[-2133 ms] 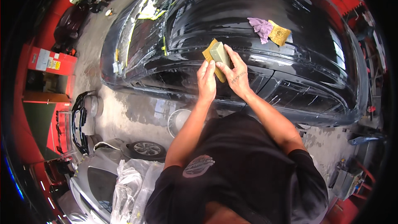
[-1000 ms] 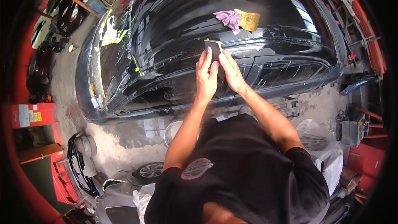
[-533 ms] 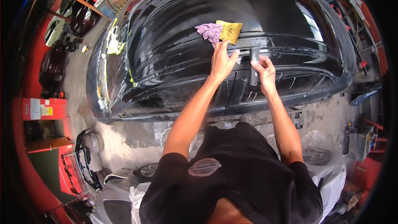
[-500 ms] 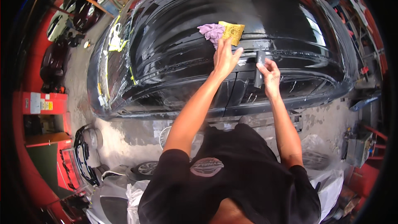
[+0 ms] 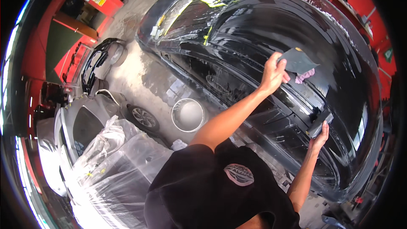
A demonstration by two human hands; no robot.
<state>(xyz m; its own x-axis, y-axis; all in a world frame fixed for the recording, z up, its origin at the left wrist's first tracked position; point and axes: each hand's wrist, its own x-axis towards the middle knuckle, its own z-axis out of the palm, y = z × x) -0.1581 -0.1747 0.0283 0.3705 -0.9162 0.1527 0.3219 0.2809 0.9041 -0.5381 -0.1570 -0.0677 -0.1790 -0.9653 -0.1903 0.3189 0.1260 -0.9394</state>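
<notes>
My left hand pinches a sheet of sandpaper by its edge, dark grit side showing, and holds it up over the car roof. A crumpled purple cloth lies on the roof, partly hidden behind the sheet. Farther right, my right hand grips a dark, oblong sanding block near the roof's side edge. Beneath both hands is a wet, glossy black car with pale residue streaks along its panels.
A white bucket stands on the concrete floor beside the car. Behind it, a grey car is partly draped in clear plastic sheeting. A black bumper part and a red cabinet are at the left.
My left hand has picked the sandpaper up off the roof and turned its dark side into view. The view has swung left, bringing the bucket into sight. My right hand still holds the block.
</notes>
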